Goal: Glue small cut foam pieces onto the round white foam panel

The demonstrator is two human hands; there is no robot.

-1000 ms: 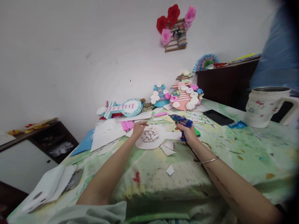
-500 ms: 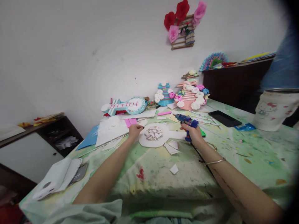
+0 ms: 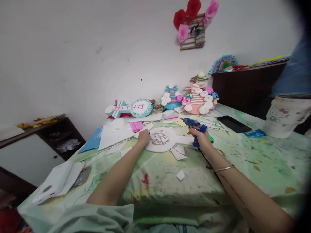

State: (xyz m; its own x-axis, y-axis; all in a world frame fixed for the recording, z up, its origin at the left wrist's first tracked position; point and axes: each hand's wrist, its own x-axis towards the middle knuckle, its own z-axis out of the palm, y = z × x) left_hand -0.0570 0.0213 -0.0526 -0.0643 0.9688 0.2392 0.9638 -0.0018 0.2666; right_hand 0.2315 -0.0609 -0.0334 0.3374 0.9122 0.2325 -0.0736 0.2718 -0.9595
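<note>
A: First entry?
B: One white board (image 3: 155,148), a disc with a neck (image 3: 182,139) to its right, flat on the stained tablecloth (image 3: 165,181). On the disc: one loose heap of small pale pieces (image 3: 160,138).

A: Hands?
B: Left hand (image 3: 144,137): at the disc's left rim, fingers curled; whether they pinch anything, or touch the rim, I cannot tell. Right hand (image 3: 201,137): at the neck's far end, fingers wrapped around the handle of a blue hot glue gun (image 3: 198,127), nozzle aimed leftward beyond the neck.

A: Surroundings, by the board?
B: Near side: cut white scraps (image 3: 178,153), one loose scrap (image 3: 180,175) apart. Left: white sheets (image 3: 114,134). Beyond: one pink strip (image 3: 171,116), then a blue banjo-like model (image 3: 141,108). Well right: a black phone (image 3: 233,124), a lidless-looking white mug (image 3: 279,116).

A: Hazards?
B: My judgement: a left-hand knock could scatter the heap; a tug on the black cord (image 3: 203,156) could jerk the gun; a dripping nozzle could mark the board, or burn fingers brought beneath it.
</note>
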